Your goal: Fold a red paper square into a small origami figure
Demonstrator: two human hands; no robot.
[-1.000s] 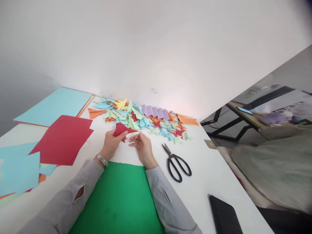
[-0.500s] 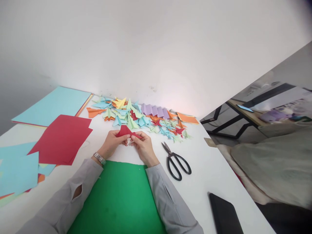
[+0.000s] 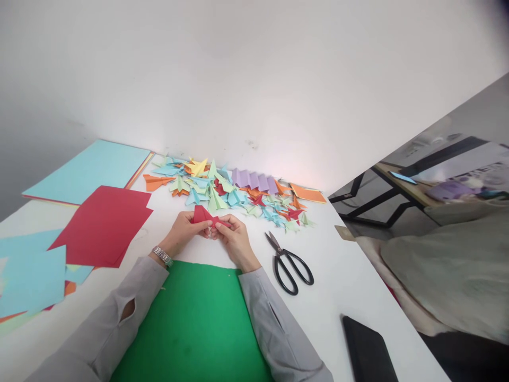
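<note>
A small piece of folded red paper is held up between my two hands, above the white table just past the green mat. My left hand pinches its left part, thumb on the near side. On the right part, my right hand grips with thumb and fingers close to the left fingertips. Several folded paper shapes in many colours lie in a heap right behind the hands. To the right of my right hand rest black-handled scissors, blades slightly apart and pointing away.
Red sheets and loose blue sheets lie on the left, with a large paper stack behind them. An orange paper pad sits at the back right. A black flat device lies near the right edge; a person's sleeve is beyond.
The red paper has changed shape slightly between my fingers, its left part now standing up more squarely. Both hands keep their hold; the whole view has shifted a little.
</note>
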